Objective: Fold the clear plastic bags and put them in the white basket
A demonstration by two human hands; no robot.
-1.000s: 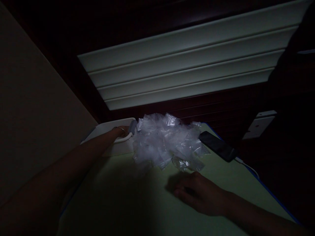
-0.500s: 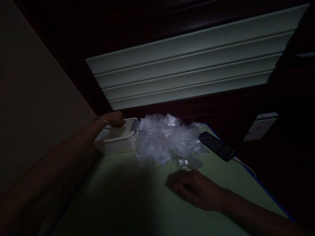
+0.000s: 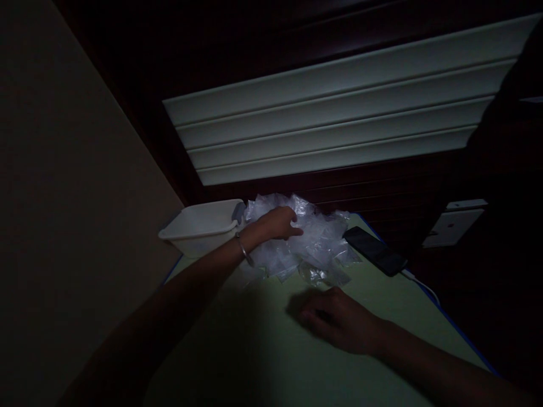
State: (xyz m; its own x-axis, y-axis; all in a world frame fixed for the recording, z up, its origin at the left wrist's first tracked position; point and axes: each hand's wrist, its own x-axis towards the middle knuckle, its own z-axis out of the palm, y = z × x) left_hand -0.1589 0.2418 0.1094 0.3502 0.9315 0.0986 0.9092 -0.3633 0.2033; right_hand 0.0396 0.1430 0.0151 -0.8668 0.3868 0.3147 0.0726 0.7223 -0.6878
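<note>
My left hand [image 3: 280, 222], with a bracelet at its wrist, reaches over a heap of clear plastic bags [image 3: 314, 243]. Its thumb and forefinger are parted, with no bag visible between them; the other fingertips are hard to see. Left of the heap stands a white plastic basket [image 3: 199, 226] with grey handles. My right hand [image 3: 335, 316] rests on the table, loosely curled into a fist just in front of the bags. Nothing shows in its grasp.
A dark phone [image 3: 375, 251] with a white cable [image 3: 419, 285] lies right of the bags, along the blue edge of the light green table [image 3: 280, 339]. Behind rises a dark wooden panel with pale slats [image 3: 331, 113]. A white box [image 3: 453, 226] is farther right. The light is dim.
My left hand has moved right, out of the white basket and over the heap of bags, and its fingers have parted. My right hand has stayed in place. The view has shifted slightly.
</note>
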